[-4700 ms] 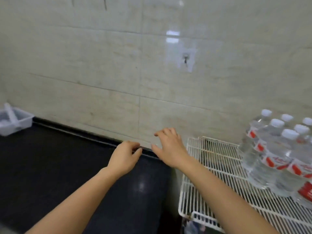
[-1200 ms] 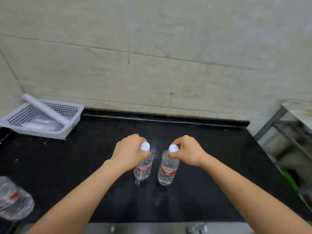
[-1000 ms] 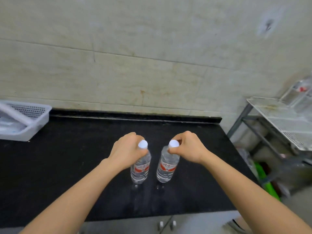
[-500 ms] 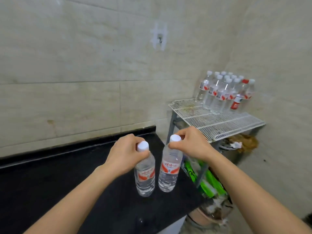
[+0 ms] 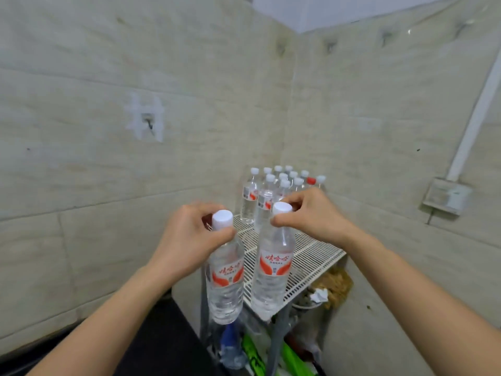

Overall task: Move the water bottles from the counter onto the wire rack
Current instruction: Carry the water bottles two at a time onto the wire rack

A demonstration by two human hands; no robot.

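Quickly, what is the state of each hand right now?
The left hand grips the left bottle by its neck.
The right hand grips the right bottle at its cap.

Head-worn wide-angle view, facing forward and down, near white wire rack [image 5: 311, 256], beige tiled wall corner [image 5: 287, 118] beyond, edges seemingly warped

The right bottle [image 5: 274, 270] has a white label with the red Chinese characters 娃哈哈. The left bottle [image 5: 226, 280], at its nine o'clock, shows the same red characters, tilted. Labels on the standing bottles [image 5: 264, 198], at twelve o'clock, are too small to read.
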